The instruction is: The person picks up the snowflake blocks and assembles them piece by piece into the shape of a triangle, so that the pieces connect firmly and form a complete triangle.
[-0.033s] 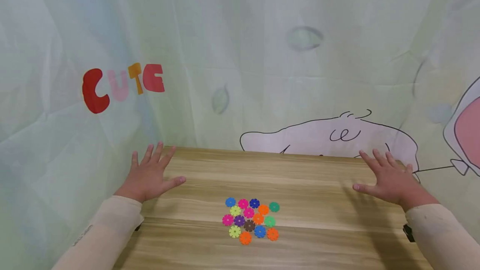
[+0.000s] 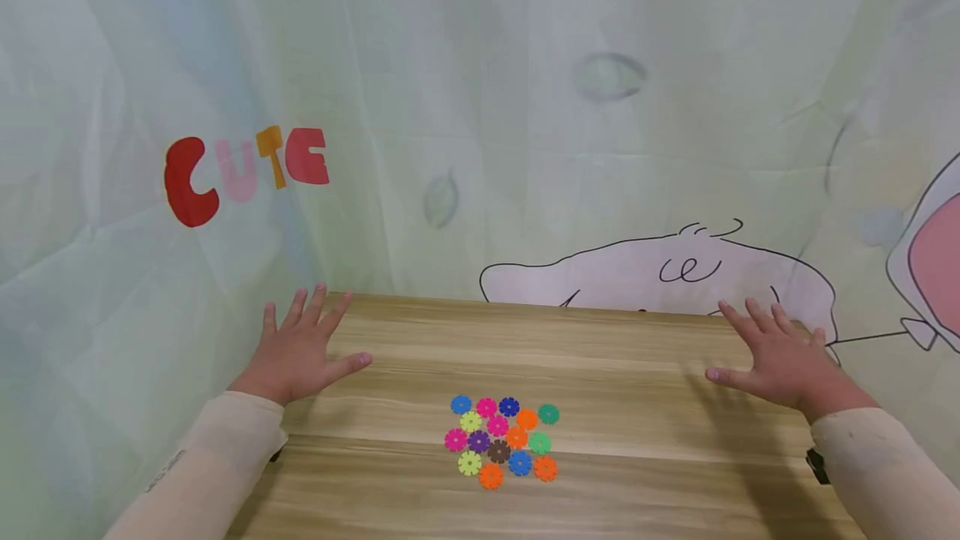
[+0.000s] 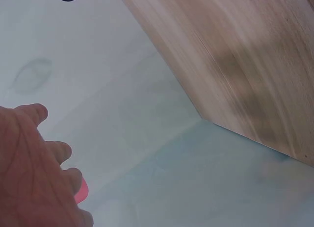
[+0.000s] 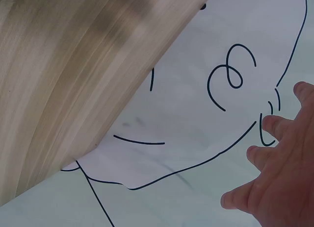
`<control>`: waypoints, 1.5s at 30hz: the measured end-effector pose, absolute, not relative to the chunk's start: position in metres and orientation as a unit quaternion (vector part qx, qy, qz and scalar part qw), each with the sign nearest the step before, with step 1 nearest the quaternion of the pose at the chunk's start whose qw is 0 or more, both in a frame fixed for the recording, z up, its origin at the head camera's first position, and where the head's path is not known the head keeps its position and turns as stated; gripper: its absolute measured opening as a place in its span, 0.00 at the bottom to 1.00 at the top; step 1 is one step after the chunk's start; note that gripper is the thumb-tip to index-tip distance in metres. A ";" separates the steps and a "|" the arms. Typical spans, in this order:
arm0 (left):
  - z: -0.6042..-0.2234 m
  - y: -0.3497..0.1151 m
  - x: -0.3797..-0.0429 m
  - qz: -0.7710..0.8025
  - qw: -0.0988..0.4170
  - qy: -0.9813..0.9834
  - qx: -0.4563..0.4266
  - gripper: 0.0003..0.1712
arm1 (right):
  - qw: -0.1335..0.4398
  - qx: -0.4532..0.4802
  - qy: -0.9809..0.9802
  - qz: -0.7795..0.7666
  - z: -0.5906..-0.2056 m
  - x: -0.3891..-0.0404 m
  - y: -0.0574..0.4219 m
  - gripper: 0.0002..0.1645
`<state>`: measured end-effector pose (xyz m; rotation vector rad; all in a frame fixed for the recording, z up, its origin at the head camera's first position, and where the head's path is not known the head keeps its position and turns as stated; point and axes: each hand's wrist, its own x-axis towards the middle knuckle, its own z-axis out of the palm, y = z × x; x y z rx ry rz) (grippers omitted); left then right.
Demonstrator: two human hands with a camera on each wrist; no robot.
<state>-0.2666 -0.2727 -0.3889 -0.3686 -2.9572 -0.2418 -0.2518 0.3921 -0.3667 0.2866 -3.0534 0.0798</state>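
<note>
Several small notched plastic discs [image 2: 498,451] in orange, pink, blue, green, yellow and other colours lie flat in a loose cluster on the wooden table [image 2: 375,473]. My left hand [image 2: 296,352] is held over the table's left side, fingers spread and thumb pointing inward, holding nothing. On the opposite side my right hand [image 2: 780,361] hovers with its fingers spread too, apart from the discs. Both wrist views show the palm side, the left hand [image 3: 29,173] and the right hand [image 4: 284,163], with nothing in them.
A pale cloth backdrop [image 2: 480,107] rises behind the table and along its left side, with printed coloured letters [image 2: 191,182] and a line-drawn white figure [image 2: 660,273]. The table's back edge runs along the cloth. Dark straps sit under both sleeves.
</note>
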 end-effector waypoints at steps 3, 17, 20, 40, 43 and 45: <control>-0.390 -0.273 -0.266 -0.083 0.072 -0.986 -0.124 0.63 | 0.037 0.095 -0.994 0.028 -0.368 -0.252 0.393 0.70; -0.400 -0.256 -0.260 -0.143 0.114 -0.956 -0.228 0.54 | 0.075 0.174 -0.958 0.217 -0.377 -0.254 0.366 0.56; -0.403 -0.245 -0.254 -0.167 0.108 -0.950 -0.239 0.52 | 0.080 0.177 -0.951 0.241 -0.379 -0.254 0.351 0.53; -0.419 -0.163 -0.214 -0.219 0.043 -0.930 -0.293 0.34 | -0.025 0.268 -0.926 0.266 -0.406 -0.245 0.241 0.36; -0.421 -0.156 -0.212 -0.227 0.007 -0.926 -0.301 0.31 | -0.063 0.274 -0.921 0.268 -0.409 -0.243 0.228 0.34; -0.422 -0.151 -0.211 -0.232 -0.020 -0.925 -0.301 0.29 | -0.085 0.284 -0.917 0.268 -0.412 -0.242 0.221 0.32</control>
